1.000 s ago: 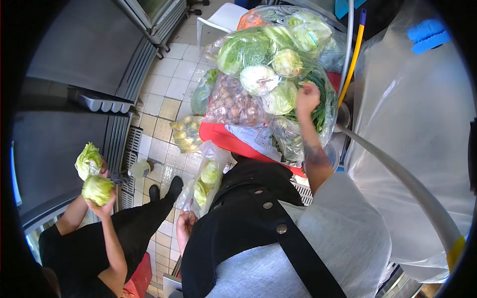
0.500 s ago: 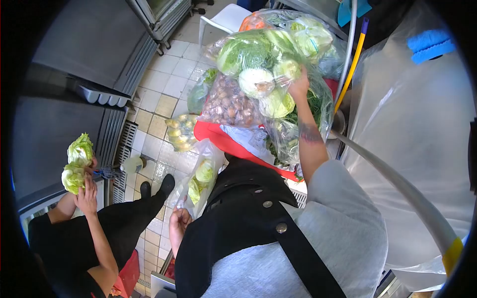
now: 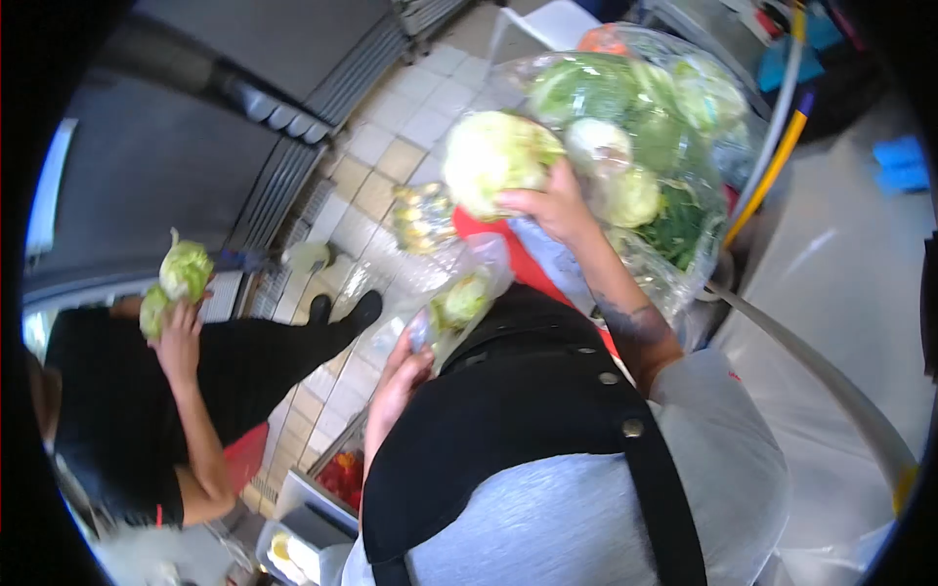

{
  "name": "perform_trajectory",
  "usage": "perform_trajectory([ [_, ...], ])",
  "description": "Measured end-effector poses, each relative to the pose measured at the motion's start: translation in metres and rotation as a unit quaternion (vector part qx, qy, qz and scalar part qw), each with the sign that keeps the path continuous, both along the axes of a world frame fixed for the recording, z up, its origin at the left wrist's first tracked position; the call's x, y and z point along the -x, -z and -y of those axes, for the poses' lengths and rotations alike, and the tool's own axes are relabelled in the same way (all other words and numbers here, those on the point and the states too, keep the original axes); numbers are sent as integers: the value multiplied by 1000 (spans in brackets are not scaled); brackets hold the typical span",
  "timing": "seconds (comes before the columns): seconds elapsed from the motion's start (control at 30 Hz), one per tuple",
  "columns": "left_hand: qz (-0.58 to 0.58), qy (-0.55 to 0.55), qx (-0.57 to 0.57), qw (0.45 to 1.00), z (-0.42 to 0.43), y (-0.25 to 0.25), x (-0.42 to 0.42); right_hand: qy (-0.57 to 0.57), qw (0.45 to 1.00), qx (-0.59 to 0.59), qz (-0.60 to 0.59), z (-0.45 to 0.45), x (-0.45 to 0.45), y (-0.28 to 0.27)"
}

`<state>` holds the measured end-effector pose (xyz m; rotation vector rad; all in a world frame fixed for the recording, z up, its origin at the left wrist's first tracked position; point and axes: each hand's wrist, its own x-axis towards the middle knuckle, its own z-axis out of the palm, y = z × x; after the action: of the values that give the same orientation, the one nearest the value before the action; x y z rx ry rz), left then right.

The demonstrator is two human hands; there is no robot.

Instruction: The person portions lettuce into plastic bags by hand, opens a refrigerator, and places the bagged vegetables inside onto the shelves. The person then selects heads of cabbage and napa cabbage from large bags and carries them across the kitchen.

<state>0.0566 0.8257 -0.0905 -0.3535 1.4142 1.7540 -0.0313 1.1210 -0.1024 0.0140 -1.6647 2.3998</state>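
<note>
Right hand [image 3: 552, 207]: grasping one lettuce [image 3: 496, 156] from its near right side, thumb and fingers spread on the leaves. Lettuce round, compact, whole; pale yellow-green, almost white over the middle, greener at the right edge; surface detail blurred. Held in the air, just left of the bagged vegetables [image 3: 635, 127], beyond the clear bag [image 3: 495, 256]. Left hand [image 3: 399, 371]: gripping that bag's gathered near end; pale green heads [image 3: 463, 297] visible through the film.

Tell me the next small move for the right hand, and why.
Probably bring the round, pale-green leafy head toward the translucent plastic bag: the right hand holds the head outside it, while the left hand grips the bag, where similar pale-green produce already sits.
</note>
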Motion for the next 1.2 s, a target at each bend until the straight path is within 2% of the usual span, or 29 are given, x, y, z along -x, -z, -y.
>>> perform_trajectory([
  [0.03, 3, -3, -3, 1000, 3, -1, 2, -65, 995, -29, -63, 29, 21, -21],
  [0.1, 13, -28, -17, 999, 10, -4, -3, -112, 986, -52, -110, 91, 57, -31],
  [0.17, 38, -64, -46, 996, 12, -4, -9, -152, 984, -70, -68, 141, 81, -26],
  [0.23, 36, -67, -55, 996, 18, 3, -17, -195, 969, -104, -106, 175, 95, -32],
  [0.27, 37, -64, -61, 995, 20, 9, -18, -168, 972, -105, -128, 188, 98, -34],
  [0.3, 28, -63, -63, 996, 22, 15, -20, -105, 962, -214, -132, 209, 99, -25],
  [0.33, 21, -61, -66, 996, 22, 21, -24, -39, 937, -321, -133, 223, 95, -24],
  [0.4, 6, -55, -64, 996, 20, 22, -27, -216, 894, -369, -133, 228, 93, -27],
  [0.5, -4, -71, -69, 995, 17, 12, -22, -457, 719, -524, -20, 230, 125, -32],
  [0.6, 19, -94, -84, 992, 13, -4, -15, -359, 808, -437, -163, 202, 123, -6],
  [0.67, 3, -133, -108, 985, 12, -13, -8, -197, 854, -391, -281, 162, 118, 0],
  [0.73, -20, -119, -128, 984, 19, -20, 4, -336, 877, -313, -143, 107, 108, 11],
  [0.8, -32, -109, -144, 983, 27, -27, 15, -512, 802, -307, 8, 61, 83, 21],
  [0.87, -52, -106, -144, 982, 35, -35, 23, -534, 727, -431, -16, 35, 41, 58],
  [0.93, -71, -111, -131, 983, 44, -43, 27, -418, 692, -581, -94, 19, 1, 92],
  [1.03, -102, -125, -114, 980, 68, -44, 30, -250, 637, -726, -69, 14, -23, 95],
  [1.1, -106, -110, -91, 984, 76, -45, 27, -195, 650, -734, -8, 21, -24, 91],
  [1.2, -131, -105, -47, 985, 84, -45, 18, -256, 561, -788, 5, 32, -28, 68],
])
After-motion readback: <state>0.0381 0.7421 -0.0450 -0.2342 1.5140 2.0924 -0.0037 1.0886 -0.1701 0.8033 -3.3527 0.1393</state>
